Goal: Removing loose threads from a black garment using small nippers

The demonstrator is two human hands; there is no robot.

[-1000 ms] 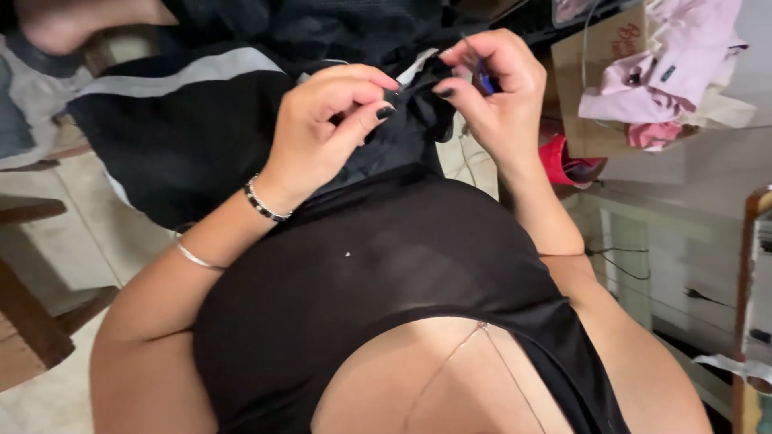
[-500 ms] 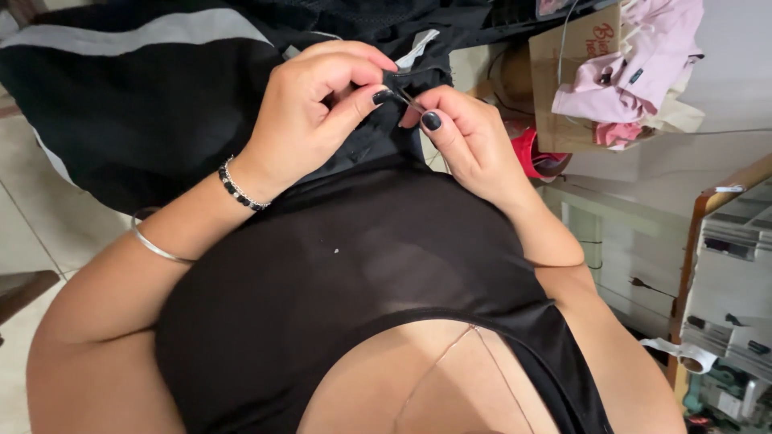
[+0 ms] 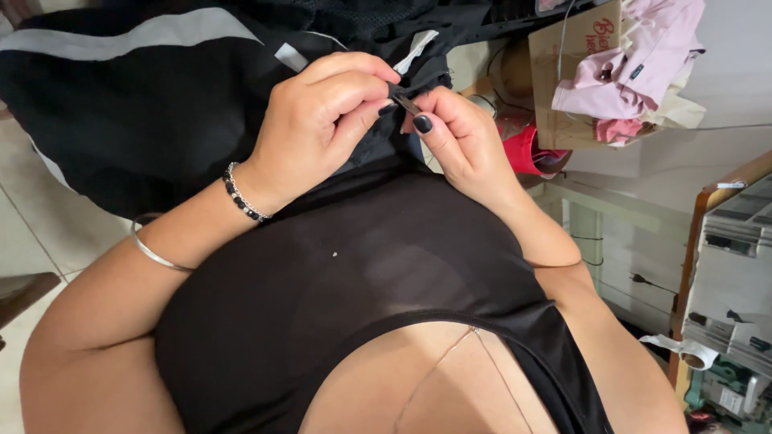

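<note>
Where pinched, hands [image 3: 386,112] on black garment [image 3: 145,104]

Blocked, 12 o'clock: black garment [image 3: 145,120] bunched against both hands.
Blocked, 2 o'clock: cardboard box [image 3: 575,88], pink clothes [image 3: 635,72].
Open, 9 o'clock: tiled floor [image 3: 24,241].

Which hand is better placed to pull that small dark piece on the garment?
Likely left: the left hand pinches the small dark piece; the right hand only braces the black garment beside it.
</note>
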